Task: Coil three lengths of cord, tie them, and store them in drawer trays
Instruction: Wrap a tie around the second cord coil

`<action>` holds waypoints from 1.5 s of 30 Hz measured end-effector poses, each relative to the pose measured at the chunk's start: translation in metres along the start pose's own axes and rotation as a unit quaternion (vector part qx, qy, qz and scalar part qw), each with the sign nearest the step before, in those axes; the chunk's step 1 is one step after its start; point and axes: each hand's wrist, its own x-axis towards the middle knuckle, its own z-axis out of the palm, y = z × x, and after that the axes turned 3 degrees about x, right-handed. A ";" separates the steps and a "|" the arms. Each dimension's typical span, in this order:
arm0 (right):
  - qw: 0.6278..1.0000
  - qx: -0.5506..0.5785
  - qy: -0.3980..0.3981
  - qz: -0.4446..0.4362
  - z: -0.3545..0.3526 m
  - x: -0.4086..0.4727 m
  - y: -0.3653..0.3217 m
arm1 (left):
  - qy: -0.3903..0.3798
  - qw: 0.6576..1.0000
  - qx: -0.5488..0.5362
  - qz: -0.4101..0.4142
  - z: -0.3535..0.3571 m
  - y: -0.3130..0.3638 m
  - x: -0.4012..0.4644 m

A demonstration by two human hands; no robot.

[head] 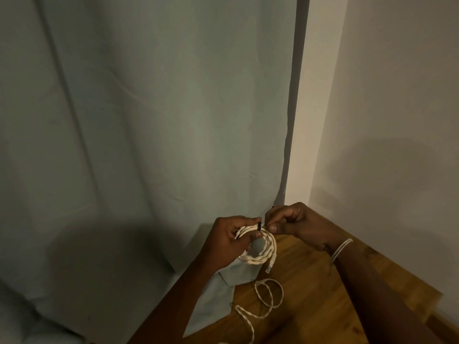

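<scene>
The coiled cord [258, 247] is cream-white and twisted, wound into a small round bundle of several loops that I hold upright above the table, with a narrow black tie [259, 226] wrapped around the strands at its top. Two clear plug ends stick out of the bundle, one at its lower left and one hanging down at its lower right. Below it, a second cord [265, 302] of the same twisted cream kind lies loose on the wooden table [323, 294], making a couple of slack loops before trailing off toward the bottom edge.
</scene>
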 end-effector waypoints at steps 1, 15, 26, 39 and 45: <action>1.000 0.001 0.007 -0.005 0.000 0.001 -0.001 | 0.004 1.000 -0.007 0.002 0.000 0.002 0.000; 0.997 0.065 0.044 0.001 -0.002 -0.007 -0.008 | 0.004 0.998 -0.065 -0.008 0.003 0.009 0.000; 0.990 -0.097 0.099 -0.025 0.007 -0.008 -0.038 | 0.021 0.996 -0.082 0.016 0.003 0.015 0.001; 0.989 -0.099 0.113 -0.013 0.016 -0.012 -0.043 | 0.026 0.998 -0.049 0.016 0.004 0.024 -0.003; 0.993 -0.056 0.106 -0.008 0.011 -0.016 -0.043 | 0.017 0.999 -0.046 0.012 0.003 0.028 -0.004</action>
